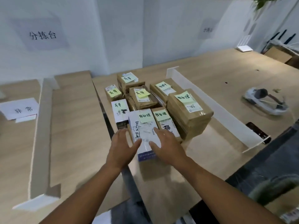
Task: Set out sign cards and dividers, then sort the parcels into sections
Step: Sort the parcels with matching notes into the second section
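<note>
Seen from above, a white parcel (144, 131) at the near edge of a cluster is touched from both sides by two bare hands. The left hand (123, 146) is spread wide, its fingers laid along the parcel's left side and its thumb on the top face. The right hand (165, 143) is likewise spread, with its thumb on the top and its fingers reaching over the right edge towards the neighbouring brown parcel (166, 123). The hands are kept apart by the parcel's width, and no finger is seen curled tight around it. Eight parcels can be counted by their eight yellow-green sticky notes, one of which (145, 117) is stuck on the parcel being touched. The tall brown stack (189, 113) at the right may be made up of more than one. The cluster is set on a wooden table (72, 126) between two white dividers, one (40, 135) at the left and one (210, 102) at the right. One white sign card (19, 109) with handwritten characters is placed beyond the left divider. Two printed paper signs (42, 35) are fixed to the white wall behind. Past the right divider, a blurred white object (265, 101) and a flat dark item (257, 131) are seen on the table.
</note>
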`<control>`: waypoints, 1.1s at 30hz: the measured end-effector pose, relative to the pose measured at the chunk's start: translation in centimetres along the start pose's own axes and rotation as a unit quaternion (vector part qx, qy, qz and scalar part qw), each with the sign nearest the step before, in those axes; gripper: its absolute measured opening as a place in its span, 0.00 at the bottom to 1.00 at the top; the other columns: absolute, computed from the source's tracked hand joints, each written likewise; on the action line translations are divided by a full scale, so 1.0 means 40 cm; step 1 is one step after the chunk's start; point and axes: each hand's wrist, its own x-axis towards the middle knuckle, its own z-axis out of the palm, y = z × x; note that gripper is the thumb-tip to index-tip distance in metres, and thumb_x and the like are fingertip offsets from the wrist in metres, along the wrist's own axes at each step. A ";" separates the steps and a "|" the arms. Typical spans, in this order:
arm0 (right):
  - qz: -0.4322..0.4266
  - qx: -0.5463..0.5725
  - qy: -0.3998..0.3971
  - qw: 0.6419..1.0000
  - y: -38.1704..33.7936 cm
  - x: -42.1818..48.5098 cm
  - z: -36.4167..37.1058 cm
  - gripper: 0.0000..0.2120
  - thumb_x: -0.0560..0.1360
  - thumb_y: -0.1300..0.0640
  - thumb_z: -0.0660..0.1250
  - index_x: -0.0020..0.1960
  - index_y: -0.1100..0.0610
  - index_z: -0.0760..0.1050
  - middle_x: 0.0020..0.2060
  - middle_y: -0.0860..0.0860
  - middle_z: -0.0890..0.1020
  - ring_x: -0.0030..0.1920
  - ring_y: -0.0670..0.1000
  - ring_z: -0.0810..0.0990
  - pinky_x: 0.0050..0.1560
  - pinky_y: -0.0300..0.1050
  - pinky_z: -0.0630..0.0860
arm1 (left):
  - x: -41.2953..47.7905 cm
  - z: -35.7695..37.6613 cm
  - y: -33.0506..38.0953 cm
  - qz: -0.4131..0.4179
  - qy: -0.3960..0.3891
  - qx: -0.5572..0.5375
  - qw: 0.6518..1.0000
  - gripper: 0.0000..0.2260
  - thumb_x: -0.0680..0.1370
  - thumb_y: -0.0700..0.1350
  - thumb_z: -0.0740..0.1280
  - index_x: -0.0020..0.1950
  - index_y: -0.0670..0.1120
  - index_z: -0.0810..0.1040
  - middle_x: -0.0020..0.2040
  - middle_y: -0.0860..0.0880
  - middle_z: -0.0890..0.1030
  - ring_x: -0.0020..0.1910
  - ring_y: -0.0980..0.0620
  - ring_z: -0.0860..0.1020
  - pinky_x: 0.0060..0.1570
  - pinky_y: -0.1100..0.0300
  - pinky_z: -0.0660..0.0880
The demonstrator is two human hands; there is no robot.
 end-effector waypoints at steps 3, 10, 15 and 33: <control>-0.023 -0.057 -0.017 0.998 0.040 0.092 0.049 0.35 0.79 0.32 0.53 0.81 0.43 0.50 0.81 0.53 0.57 0.81 0.55 0.49 0.77 0.58 0.56 | 0.062 0.062 -0.012 -0.036 0.013 -0.025 0.999 0.29 0.77 0.60 0.71 0.74 0.49 0.69 0.71 0.47 0.72 0.71 0.49 0.70 0.65 0.56 0.70; -0.089 -0.164 -0.008 0.982 0.113 0.209 0.141 0.32 0.81 0.37 0.50 0.82 0.49 0.56 0.80 0.59 0.58 0.81 0.59 0.46 0.78 0.54 0.44 | 0.167 0.238 -0.095 -0.148 -0.082 -0.193 0.966 0.24 0.81 0.59 0.67 0.74 0.52 0.68 0.69 0.50 0.78 0.54 0.57 0.80 0.41 0.71 0.77; -0.122 -0.166 0.016 0.978 0.134 0.236 0.137 0.32 0.81 0.38 0.51 0.81 0.51 0.60 0.79 0.59 0.63 0.81 0.60 0.52 0.80 0.58 0.50 | 0.181 0.270 -0.102 -0.173 -0.084 -0.196 0.962 0.23 0.83 0.60 0.61 0.76 0.54 0.64 0.70 0.52 0.77 0.58 0.52 0.81 0.43 0.69 0.76; -0.221 0.233 -0.069 0.944 -0.078 0.101 -0.029 0.32 0.79 0.48 0.67 0.80 0.43 0.60 0.81 0.41 0.53 0.79 0.42 0.54 0.75 0.44 0.61 | -0.088 0.019 0.023 -0.191 0.153 -0.169 0.955 0.20 0.80 0.62 0.62 0.71 0.58 0.73 0.63 0.60 0.81 0.55 0.59 0.81 0.51 0.58 0.78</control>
